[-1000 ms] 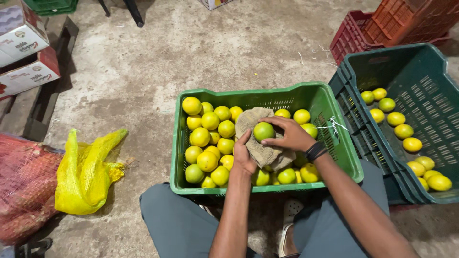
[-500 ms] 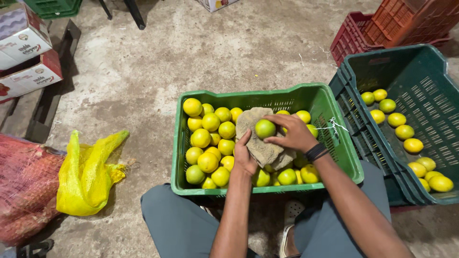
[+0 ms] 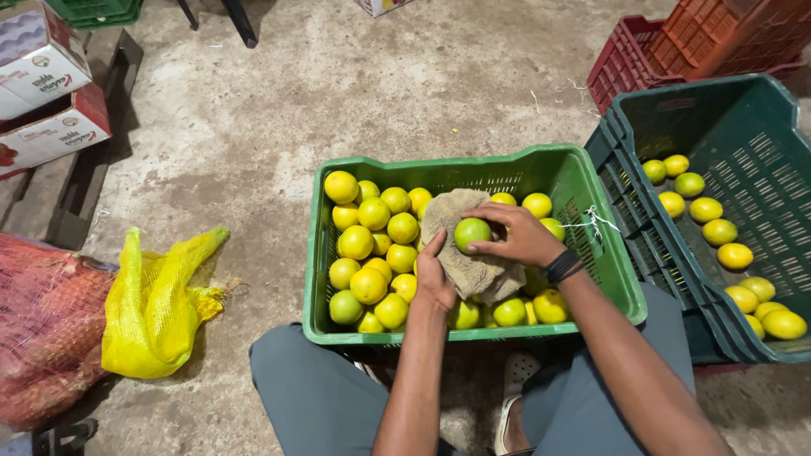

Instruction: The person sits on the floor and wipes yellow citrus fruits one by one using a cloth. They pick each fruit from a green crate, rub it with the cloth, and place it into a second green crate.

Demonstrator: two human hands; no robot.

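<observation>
Far left of the green crate [image 3: 314, 253], two white-and-red cardboard boxes [image 3: 46, 93] sat stacked, with a red mesh sack [image 3: 42, 329] and a yellow mesh bag [image 3: 152, 304] nearer on the floor. Over the crate's yellow-green fruit [image 3: 372, 245], the left hand [image 3: 432, 279] pressed a brown cloth [image 3: 473, 270] from below, fingers curled under it. The right hand [image 3: 519, 236] held a green citrus fruit [image 3: 471, 234] against the cloth, fingertips closed around it. Right of the crate stood a dark green crate [image 3: 760, 110] with more fruit, red crates [image 3: 676, 51] behind it.
</observation>
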